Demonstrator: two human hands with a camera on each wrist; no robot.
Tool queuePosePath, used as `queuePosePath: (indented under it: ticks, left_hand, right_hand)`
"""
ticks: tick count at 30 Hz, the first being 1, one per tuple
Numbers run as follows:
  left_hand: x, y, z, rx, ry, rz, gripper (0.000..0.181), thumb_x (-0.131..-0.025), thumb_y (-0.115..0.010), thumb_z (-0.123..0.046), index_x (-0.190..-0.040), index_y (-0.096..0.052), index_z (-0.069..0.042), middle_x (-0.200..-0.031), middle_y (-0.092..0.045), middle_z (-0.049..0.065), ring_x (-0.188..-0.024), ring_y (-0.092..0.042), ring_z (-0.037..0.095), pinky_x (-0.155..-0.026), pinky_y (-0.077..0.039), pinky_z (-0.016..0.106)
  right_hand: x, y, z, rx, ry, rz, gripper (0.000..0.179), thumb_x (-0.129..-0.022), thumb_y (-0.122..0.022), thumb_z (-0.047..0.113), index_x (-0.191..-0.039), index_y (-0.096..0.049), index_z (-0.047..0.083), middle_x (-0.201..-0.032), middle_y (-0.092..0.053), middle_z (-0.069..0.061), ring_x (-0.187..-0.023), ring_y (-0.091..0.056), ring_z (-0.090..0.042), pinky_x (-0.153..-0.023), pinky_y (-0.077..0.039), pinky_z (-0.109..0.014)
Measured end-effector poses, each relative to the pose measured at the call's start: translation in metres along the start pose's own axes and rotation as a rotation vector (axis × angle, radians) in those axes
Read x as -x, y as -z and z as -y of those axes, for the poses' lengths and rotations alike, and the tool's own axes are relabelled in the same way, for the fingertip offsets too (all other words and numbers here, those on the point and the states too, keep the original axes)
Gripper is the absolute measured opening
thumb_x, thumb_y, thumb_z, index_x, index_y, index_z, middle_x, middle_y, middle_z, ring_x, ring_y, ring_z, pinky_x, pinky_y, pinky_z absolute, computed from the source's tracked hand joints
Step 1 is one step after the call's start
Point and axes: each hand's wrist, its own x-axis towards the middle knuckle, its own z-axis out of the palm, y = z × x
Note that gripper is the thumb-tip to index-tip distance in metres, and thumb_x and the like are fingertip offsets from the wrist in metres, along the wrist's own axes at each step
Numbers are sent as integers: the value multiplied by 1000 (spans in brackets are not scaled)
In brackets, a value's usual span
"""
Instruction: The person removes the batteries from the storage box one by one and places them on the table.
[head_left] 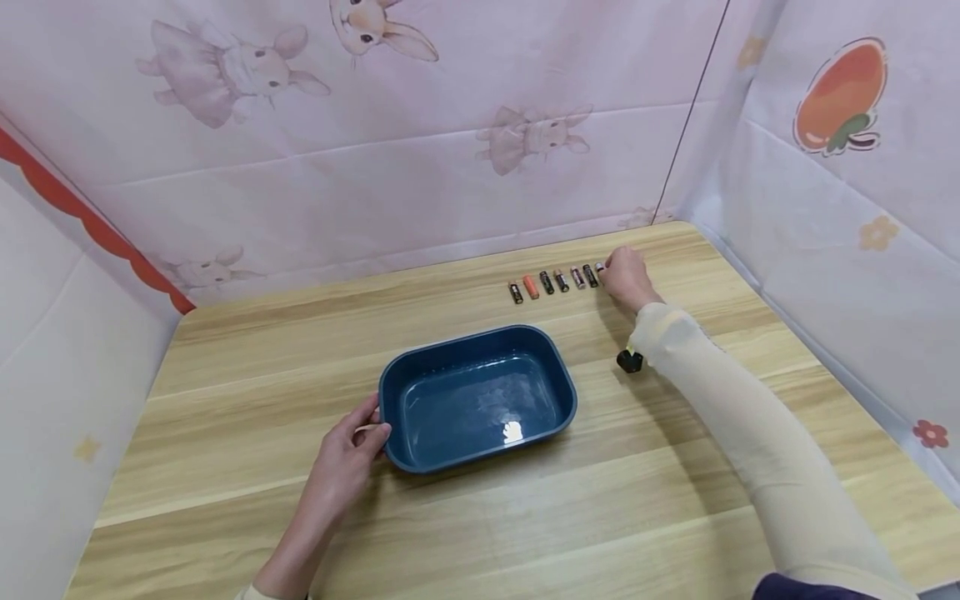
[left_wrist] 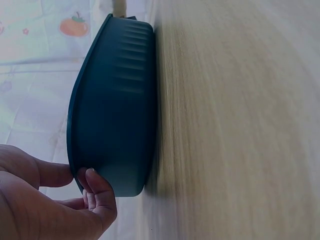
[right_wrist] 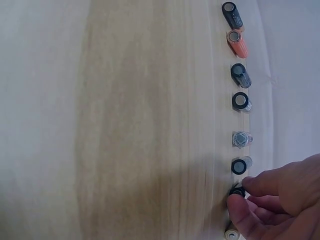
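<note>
A dark blue rectangular basin [head_left: 480, 458] stands on the wooden table. At its left end my left hand [head_left: 351, 454] pinches the rim, thumb on top and fingers beneath; the left wrist view shows this hand [left_wrist: 65, 200] at the lip of the basin wall [left_wrist: 112, 100]. Several batteries lie side by side in a row toward the back, among them an orange one [head_left: 531, 287] and a black one [head_left: 547, 282]. My right hand [head_left: 626, 277] is at the row's right end, where finger and thumb pinch a dark-ended battery [right_wrist: 237, 191], partly hidden by the fingers.
Beyond the pinched battery, another pale-ended battery [right_wrist: 231, 234] shows under the right hand. A small black object [head_left: 630, 360] sits beside the right sleeve. The wooden tabletop [head_left: 285, 367] meets printed cloth walls [head_left: 420, 183] at the back and sides.
</note>
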Motion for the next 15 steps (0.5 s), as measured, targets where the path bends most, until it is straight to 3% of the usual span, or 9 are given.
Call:
queuePosePath:
  ticks: [8, 13, 15]
  left_hand:
    - [1, 1, 1, 9, -7, -4, 56, -108, -54, -8, -159, -35, -1, -135, -46, 17, -109, -57, 24, -85, -54, 24]
    - [1, 2, -1, 12, 10, -2, 55, -108, -52, -8, -160, -35, -3, -135, -46, 14, -112, -56, 26, -87, -54, 24]
    - [0, 1, -1, 20, 9, 0, 54, -109, -52, -8, -160, -36, -3, -135, -46, 14, -114, -56, 26, -87, -54, 24]
  right_hand:
    - [5, 1, 7, -12, -1, -21, 46, -102, -59, 9, -58, -47, 8, -50, -42, -1, -44, -40, -13, -44, -35, -25]
    - [11, 11, 9, -52, 19, -32, 45, -101, -53, 6, -57, -45, 9, -48, -38, 1, -42, -34, -11, -42, -30, -25]
    - [13, 15, 9, -54, 44, -59, 35, -98, -50, 4, -63, -55, 1, -54, -48, -6, -47, -40, -14, -46, -34, -28]
